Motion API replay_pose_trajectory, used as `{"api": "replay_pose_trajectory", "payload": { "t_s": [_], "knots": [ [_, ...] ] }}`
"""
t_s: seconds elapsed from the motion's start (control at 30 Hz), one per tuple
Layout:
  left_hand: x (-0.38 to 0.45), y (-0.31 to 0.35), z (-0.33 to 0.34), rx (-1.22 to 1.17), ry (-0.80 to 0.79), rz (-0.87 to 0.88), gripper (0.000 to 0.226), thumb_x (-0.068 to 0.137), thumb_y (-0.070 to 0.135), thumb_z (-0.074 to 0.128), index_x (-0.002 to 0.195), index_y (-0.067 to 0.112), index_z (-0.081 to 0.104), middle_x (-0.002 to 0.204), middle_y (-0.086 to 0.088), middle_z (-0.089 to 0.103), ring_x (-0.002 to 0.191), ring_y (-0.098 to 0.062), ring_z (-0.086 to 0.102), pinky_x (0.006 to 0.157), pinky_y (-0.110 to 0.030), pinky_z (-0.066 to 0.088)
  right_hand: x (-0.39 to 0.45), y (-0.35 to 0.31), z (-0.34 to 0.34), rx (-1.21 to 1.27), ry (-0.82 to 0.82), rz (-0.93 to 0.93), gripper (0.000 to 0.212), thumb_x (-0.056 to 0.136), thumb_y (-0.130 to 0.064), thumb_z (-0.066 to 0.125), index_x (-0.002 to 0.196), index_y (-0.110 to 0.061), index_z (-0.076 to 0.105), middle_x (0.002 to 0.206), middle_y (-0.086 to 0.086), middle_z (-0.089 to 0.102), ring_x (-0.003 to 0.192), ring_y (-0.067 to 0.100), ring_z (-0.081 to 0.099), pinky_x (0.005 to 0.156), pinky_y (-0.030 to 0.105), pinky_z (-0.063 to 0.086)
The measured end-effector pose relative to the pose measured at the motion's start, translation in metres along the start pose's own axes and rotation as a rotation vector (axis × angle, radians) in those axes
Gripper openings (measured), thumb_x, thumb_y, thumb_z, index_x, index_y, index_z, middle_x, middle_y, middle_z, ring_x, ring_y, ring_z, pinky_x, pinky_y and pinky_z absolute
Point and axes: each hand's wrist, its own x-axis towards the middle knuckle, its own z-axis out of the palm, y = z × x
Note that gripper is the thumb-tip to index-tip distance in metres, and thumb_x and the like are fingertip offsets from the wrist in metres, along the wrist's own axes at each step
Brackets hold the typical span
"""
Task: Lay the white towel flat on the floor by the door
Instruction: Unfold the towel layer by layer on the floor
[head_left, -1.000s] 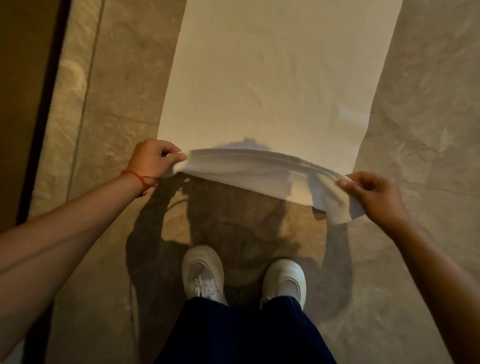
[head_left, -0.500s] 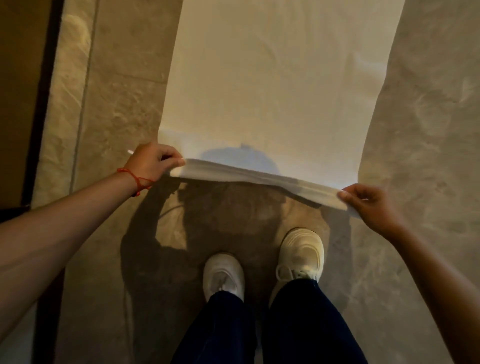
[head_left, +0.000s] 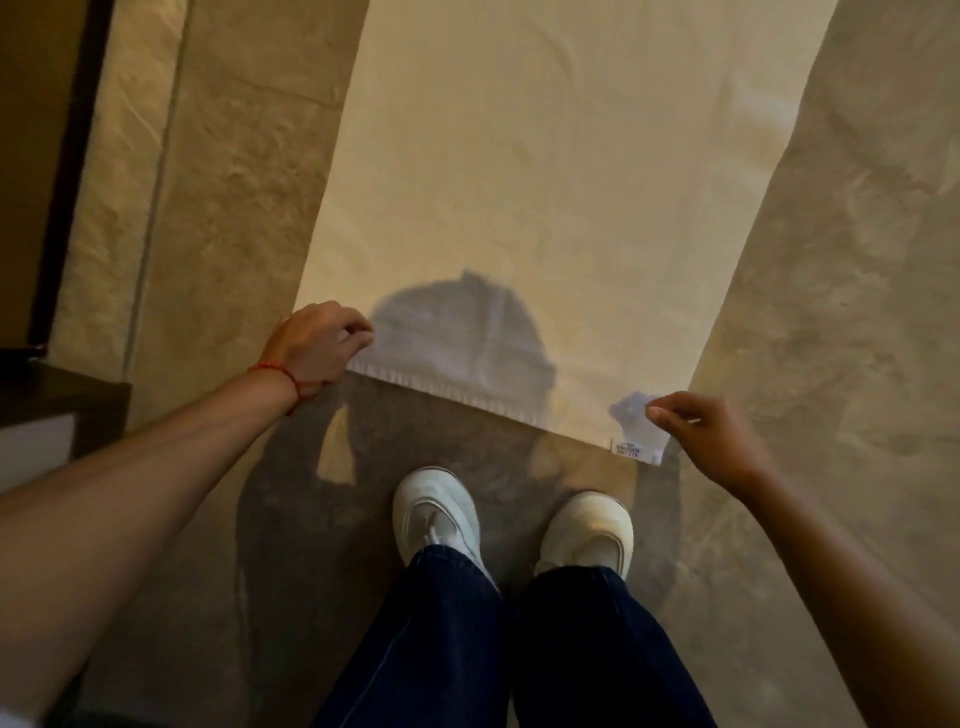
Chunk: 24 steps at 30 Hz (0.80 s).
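The left hand (head_left: 317, 348) has its fingers curled at the near left corner of the white towel (head_left: 545, 197), whether pinching it cannot be told; the right hand (head_left: 711, 441) hangs loosely curled, just beside the right corner, holding nothing. The towel lies flat on the floor (head_left: 234, 208), running lengthwise away from both hands, with bare tile either side and the shoes (head_left: 436, 514) just behind its near edge.

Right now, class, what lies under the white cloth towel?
The white cloth towel lies spread on the grey stone-tile floor, which shows on both sides and before its near hem. The floor beneath is covered, so anything there cannot be seen.
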Motion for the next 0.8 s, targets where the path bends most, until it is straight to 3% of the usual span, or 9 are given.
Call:
{"api": "replay_pose_trajectory", "payload": {
  "t_s": [0.17, 0.3, 0.43, 0.57, 0.8],
  "knots": [
    [-0.034, 0.035, -0.016, 0.026, 0.175, 0.02, 0.049, 0.079, 0.035, 0.039, 0.107, 0.003, 0.062, 0.108, -0.023, 0.065, 0.099, -0.04, 0.058, 0.084, -0.047, 0.046, -0.024, -0.044, -0.028, -0.143, 0.11, -0.066, 0.029, 0.089, -0.029, 0.054, 0.113, -0.014, 0.062, 0.117, 0.009, 0.064, 0.103, 0.023, 0.057, 0.084, 0.032, 0.04],
    [-0.063, 0.069, -0.041, 0.047, 0.26, 0.006, 0.047, 0.08, 0.031, 0.039, 0.11, 0.001, 0.058, 0.111, -0.023, 0.064, 0.103, -0.039, 0.059, 0.085, -0.048, 0.047, -0.04, -0.101, -0.06, -0.356, 0.156, -0.228, 0.036, 0.089, -0.034, 0.051, 0.121, -0.018, 0.056, 0.126, 0.008, 0.058, 0.118, 0.025, 0.05, 0.092, 0.038, 0.042],
    [-0.09, 0.107, -0.066, 0.018, 0.341, -0.04, 0.043, 0.084, 0.031, 0.039, 0.113, 0.005, 0.056, 0.114, -0.019, 0.063, 0.109, -0.033, 0.056, 0.091, -0.038, 0.034, -0.042, -0.162, -0.09, -0.431, 0.196, -0.352, 0.038, 0.09, -0.035, 0.049, 0.123, -0.017, 0.054, 0.129, 0.008, 0.057, 0.122, 0.026, 0.048, 0.095, 0.041, 0.042],
    [-0.104, 0.134, -0.089, -0.029, 0.375, -0.081, 0.041, 0.086, 0.033, 0.039, 0.116, 0.009, 0.054, 0.119, -0.016, 0.061, 0.116, -0.024, 0.043, 0.093, -0.039, 0.038, -0.029, -0.201, -0.115, -0.443, 0.171, -0.405, 0.041, 0.091, -0.037, 0.046, 0.126, -0.017, 0.052, 0.132, 0.008, 0.055, 0.124, 0.027, 0.046, 0.097, 0.043, 0.041],
    [-0.085, 0.178, -0.121, -0.079, 0.502, -0.34, 0.044, 0.086, 0.035, 0.038, 0.115, 0.006, 0.055, 0.119, -0.019, 0.059, 0.111, -0.033, 0.052, 0.09, -0.045, 0.044, 0.027, -0.226, -0.191, -0.499, 0.042, -0.524, 0.044, 0.091, -0.042, 0.041, 0.123, -0.015, 0.054, 0.129, 0.01, 0.057, 0.122, 0.029, 0.048, 0.097, 0.042, 0.041]
  ]
}}
